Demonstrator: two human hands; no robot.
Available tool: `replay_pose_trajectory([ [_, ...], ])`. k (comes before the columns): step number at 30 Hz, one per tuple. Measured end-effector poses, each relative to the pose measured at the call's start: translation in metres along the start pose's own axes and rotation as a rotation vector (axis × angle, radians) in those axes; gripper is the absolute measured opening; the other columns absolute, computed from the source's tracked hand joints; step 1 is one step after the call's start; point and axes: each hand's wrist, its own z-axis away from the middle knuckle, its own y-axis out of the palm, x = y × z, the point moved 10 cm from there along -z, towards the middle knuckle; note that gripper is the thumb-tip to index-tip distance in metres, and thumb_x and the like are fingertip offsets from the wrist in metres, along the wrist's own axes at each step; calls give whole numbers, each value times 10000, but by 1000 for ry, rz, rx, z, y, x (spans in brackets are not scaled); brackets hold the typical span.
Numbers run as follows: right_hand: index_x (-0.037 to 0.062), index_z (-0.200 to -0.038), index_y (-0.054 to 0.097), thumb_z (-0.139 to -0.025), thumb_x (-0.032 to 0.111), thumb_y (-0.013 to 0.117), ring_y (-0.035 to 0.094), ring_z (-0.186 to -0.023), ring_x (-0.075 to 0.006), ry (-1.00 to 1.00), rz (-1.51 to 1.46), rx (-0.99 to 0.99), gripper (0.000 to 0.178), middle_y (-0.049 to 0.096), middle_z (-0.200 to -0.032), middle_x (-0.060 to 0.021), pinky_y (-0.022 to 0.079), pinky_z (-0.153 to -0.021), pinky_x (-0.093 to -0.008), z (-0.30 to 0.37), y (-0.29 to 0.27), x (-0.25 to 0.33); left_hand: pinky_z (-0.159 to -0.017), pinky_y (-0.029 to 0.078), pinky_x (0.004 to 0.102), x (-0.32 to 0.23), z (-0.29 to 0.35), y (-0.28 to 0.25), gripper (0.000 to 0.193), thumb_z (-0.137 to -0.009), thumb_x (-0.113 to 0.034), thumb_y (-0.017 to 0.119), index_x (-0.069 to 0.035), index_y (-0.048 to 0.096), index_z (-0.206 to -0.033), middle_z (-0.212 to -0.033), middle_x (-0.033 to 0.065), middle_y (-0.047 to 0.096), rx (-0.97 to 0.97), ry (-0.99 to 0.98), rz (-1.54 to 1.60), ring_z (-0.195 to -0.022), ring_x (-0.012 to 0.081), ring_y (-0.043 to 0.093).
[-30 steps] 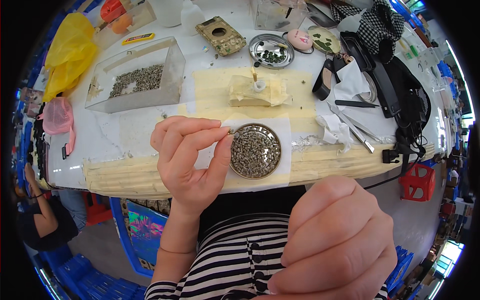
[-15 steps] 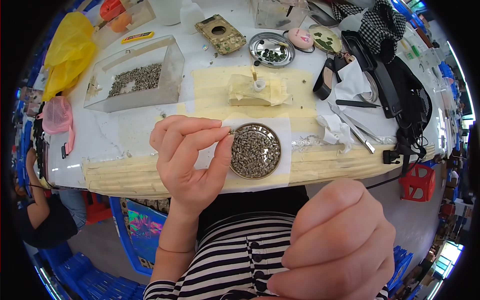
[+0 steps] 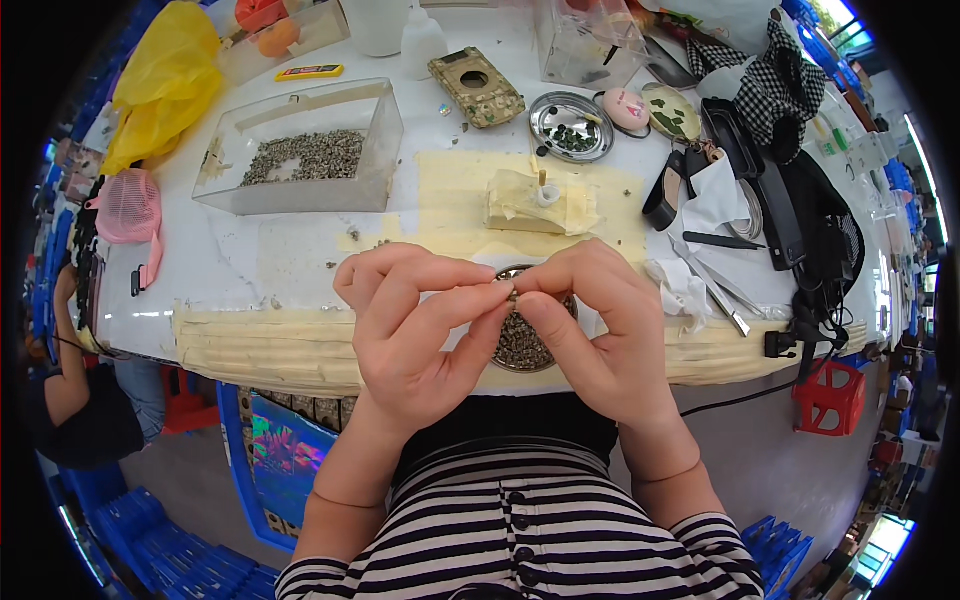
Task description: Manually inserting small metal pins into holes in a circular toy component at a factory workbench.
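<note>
1. Hands, two. The left hand [image 3: 415, 340] and the right hand [image 3: 605, 325] meet at the fingertips above the dish. The left grip is pinched, thumb to index finger, on what appears to be one small metal piece [image 3: 513, 294]. The right grip has its thumb and index finger beside that piece; whether it also grasps it cannot be told.

2. Round dish [image 3: 522, 371], one, lying below the fingertips, near the front edge of the worktop [image 3: 240, 260]; its loose metal pieces [image 3: 523, 345] are too many to count.

3. Clear box [image 3: 300, 200], one, at left, containing one heap [image 3: 310, 155] of similar grains.

4. Wrapped block [image 3: 510, 212], one, behind the dish, bearing one white cup [image 3: 547, 196].

5. Round tray [image 3: 560, 100], one, farther back, with many dark green bits; beside it, one camouflage-patterned case [image 3: 490, 105].

6. Silver tweezers [image 3: 725, 305], one pair, at right.
</note>
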Motion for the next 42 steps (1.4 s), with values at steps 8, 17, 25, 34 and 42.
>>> replay_pose_trajectory([
  [8,59,-876,730,-712,51,830,573,-706,-211,-215,176,-126,193,654,-796,-32,453,-628,-316,4,-4,15,-865,408,365,-3,-1,1,229,-699,1,792,-85,725,-900,-974,21,687,28,-24,-109,-940,262,548],
  [17,69,-925,762,-679,60,843,563,-690,-201,-281,288,-183,259,665,-806,-20,441,-613,-312,13,-2,15,-866,319,349,9,1,1,230,-697,-56,805,-134,740,-903,-945,-33,696,-15,-76,-53,-912,201,565],
  [25,35,-910,735,-754,62,809,581,-718,-239,-108,91,-94,175,660,-813,-74,463,-638,-323,7,2,-3,-853,309,352,2,0,4,282,-672,-96,824,-170,763,-937,-963,-55,688,15,-9,-49,-913,189,552],
  [34,36,-867,714,-780,43,788,576,-730,-218,-107,42,-134,115,652,-815,-73,451,-649,-307,10,-7,-4,-846,390,364,-3,-1,5,248,-703,-46,812,-124,747,-929,-972,0,684,64,12,-48,-923,247,544],
  [42,59,-951,772,-754,35,797,553,-698,-196,-174,128,-201,200,649,-804,-51,428,-630,-292,14,-12,6,-864,350,358,0,-2,3,228,-697,-52,814,-124,743,-901,-951,-13,687,32,-26,-65,-920,220,559],
])
